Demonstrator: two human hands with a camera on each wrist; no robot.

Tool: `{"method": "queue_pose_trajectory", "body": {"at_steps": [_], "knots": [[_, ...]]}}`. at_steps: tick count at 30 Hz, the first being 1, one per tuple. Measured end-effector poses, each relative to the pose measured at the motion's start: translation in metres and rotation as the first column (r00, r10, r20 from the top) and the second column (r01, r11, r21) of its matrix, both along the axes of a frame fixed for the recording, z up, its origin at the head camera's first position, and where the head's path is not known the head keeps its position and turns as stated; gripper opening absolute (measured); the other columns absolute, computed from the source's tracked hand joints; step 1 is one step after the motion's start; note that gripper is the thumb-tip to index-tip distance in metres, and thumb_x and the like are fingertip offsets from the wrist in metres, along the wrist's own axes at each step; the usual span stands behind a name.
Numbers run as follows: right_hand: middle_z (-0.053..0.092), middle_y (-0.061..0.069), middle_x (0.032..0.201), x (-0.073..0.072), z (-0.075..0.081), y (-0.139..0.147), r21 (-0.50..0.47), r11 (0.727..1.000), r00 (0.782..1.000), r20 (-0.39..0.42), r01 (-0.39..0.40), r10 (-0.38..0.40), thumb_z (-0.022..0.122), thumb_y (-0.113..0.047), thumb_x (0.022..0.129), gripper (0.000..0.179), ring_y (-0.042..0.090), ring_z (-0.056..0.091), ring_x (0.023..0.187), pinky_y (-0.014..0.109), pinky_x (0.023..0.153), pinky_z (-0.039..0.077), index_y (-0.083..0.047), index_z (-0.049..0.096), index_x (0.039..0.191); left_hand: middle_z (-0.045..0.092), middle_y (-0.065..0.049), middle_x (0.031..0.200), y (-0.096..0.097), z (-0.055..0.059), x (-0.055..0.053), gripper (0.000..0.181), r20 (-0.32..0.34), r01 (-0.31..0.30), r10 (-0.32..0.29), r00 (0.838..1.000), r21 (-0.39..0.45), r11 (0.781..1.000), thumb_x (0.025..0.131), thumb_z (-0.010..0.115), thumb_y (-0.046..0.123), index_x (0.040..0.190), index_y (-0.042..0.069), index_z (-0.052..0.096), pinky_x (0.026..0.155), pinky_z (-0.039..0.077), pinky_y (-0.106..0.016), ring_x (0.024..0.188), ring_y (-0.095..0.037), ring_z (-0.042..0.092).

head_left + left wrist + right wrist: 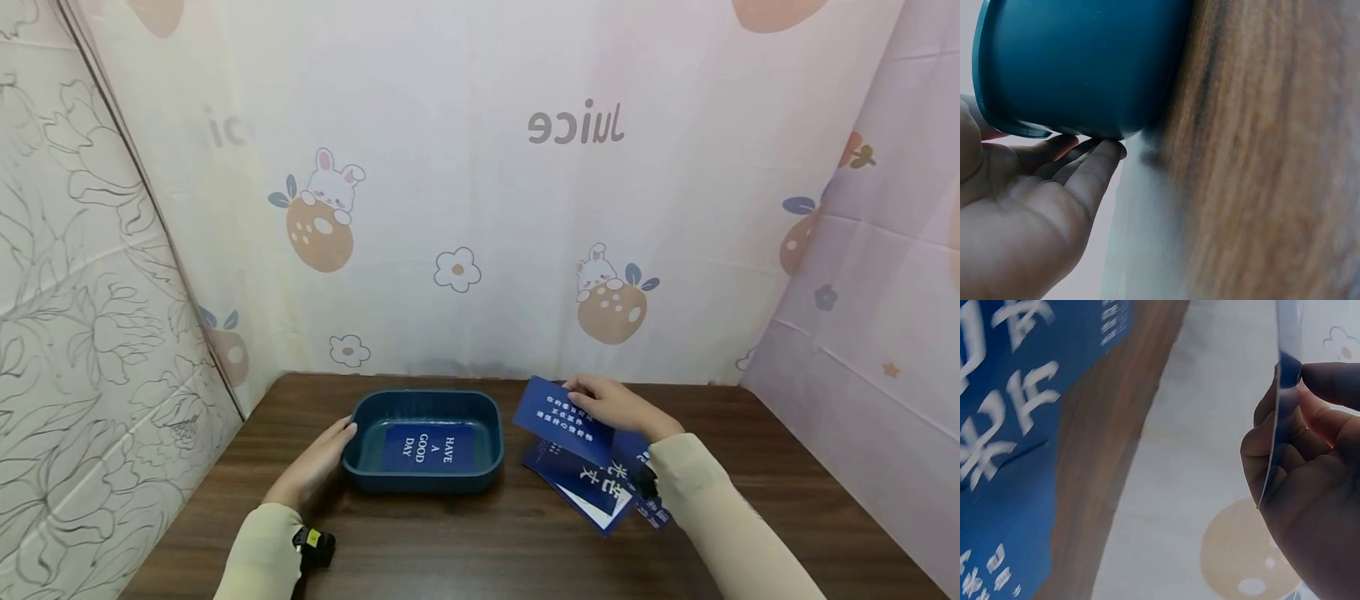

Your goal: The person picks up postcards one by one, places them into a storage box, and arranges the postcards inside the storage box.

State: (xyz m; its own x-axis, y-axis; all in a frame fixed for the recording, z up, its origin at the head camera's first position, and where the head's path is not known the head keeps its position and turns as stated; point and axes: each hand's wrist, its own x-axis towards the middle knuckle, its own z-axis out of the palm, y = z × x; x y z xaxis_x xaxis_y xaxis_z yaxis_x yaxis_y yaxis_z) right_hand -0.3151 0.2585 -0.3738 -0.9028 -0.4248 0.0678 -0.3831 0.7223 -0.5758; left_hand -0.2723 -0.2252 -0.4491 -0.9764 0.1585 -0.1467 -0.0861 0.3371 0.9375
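Observation:
A dark teal rectangular bin (422, 482) stands on the table, with a blue card (428, 448) reading "HAVE A GOOD DAY" flat inside it. My left hand (318, 458) holds the bin's left end, thumb at the rim and fingers against the outer wall (1085, 69). To the right, my right hand (618, 406) pinches a blue card with white Chinese writing (558, 417) by its edge between thumb and fingers. The held card is seen edge-on in the right wrist view. Below it lies a loose pile of blue cards (581, 479), overlapping one another and partly hidden by the held card and right sleeve.
The brown wooden table (420, 550) ends at the back against a printed curtain (465, 192) with rabbits and fruit. Another curtain with flower line drawings (90, 275) hangs on the left. A black wrist strap (315, 546) sits on my left sleeve.

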Motion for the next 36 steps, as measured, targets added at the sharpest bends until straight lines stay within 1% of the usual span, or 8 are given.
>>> {"method": "queue_pose_trajectory", "body": {"at_steps": [4,6,13,19,27,36], "knots": [[0.062,0.005,0.099,-0.003,0.005,-0.016,-0.026,1.0,0.999,0.042,-0.011,0.012,0.048,-0.026,0.108,0.026,0.02,0.059,0.083,0.035,0.068,0.053,-0.01,0.061,0.125,0.008,-0.03,0.162,0.0,0.0,0.0,0.069,0.002,-0.001,0.001,1.0,0.003,1.0,0.11,0.035,0.038,0.157,-0.007,0.011,0.115,0.011,-0.063,0.148,-0.047,0.005],[0.062,0.004,0.1,-0.004,0.007,-0.024,-0.028,0.999,0.999,0.049,-0.022,0.023,0.048,-0.026,0.108,0.026,0.02,0.059,0.083,0.035,0.069,0.053,-0.011,0.061,0.126,0.008,-0.029,0.162,0.001,0.0,0.0,0.068,0.005,-0.002,0.002,1.0,0.007,1.0,0.11,0.034,0.038,0.157,-0.006,0.011,0.115,0.012,-0.063,0.148,-0.047,0.005],[0.064,0.003,0.107,-0.007,0.013,-0.051,0.001,0.999,0.998,0.026,-0.052,0.052,0.049,-0.026,0.107,0.026,0.019,0.06,0.087,0.037,0.076,0.052,-0.015,0.062,0.126,0.01,-0.029,0.162,0.003,0.0,0.003,0.068,0.017,-0.005,0.005,1.0,0.001,1.0,0.11,0.033,0.04,0.158,-0.004,0.012,0.114,0.013,-0.064,0.148,-0.047,0.007],[0.064,0.004,0.112,-0.012,0.016,-0.067,0.0,0.996,0.996,0.031,-0.087,0.087,0.049,-0.027,0.107,0.028,0.019,0.06,0.09,0.037,0.077,0.053,-0.014,0.062,0.128,0.008,-0.028,0.163,0.002,0.001,0.001,0.067,0.004,0.0,0.0,1.0,-0.008,1.0,0.11,0.033,0.039,0.158,-0.004,0.011,0.116,0.01,-0.062,0.149,-0.046,0.004],[0.065,0.002,0.105,-0.017,0.02,-0.084,-0.009,0.993,0.992,0.048,-0.118,0.119,0.05,-0.026,0.107,0.028,0.018,0.06,0.088,0.035,0.077,0.052,-0.013,0.063,0.128,0.007,-0.028,0.163,0.002,0.003,-0.001,0.067,0.0,0.011,-0.011,1.0,-0.007,1.0,0.11,0.034,0.036,0.158,-0.004,0.011,0.116,0.011,-0.062,0.149,-0.046,0.004],[0.067,0.0,0.106,-0.024,0.024,-0.107,0.011,0.986,0.986,0.045,-0.164,0.163,0.051,-0.025,0.106,0.027,0.017,0.062,0.091,0.038,0.083,0.053,-0.012,0.065,0.126,0.008,-0.029,0.162,0.002,0.002,0.0,0.065,-0.002,0.006,-0.006,1.0,0.001,1.0,0.111,0.034,0.034,0.157,-0.006,0.011,0.116,0.011,-0.062,0.149,-0.046,0.005]]}}
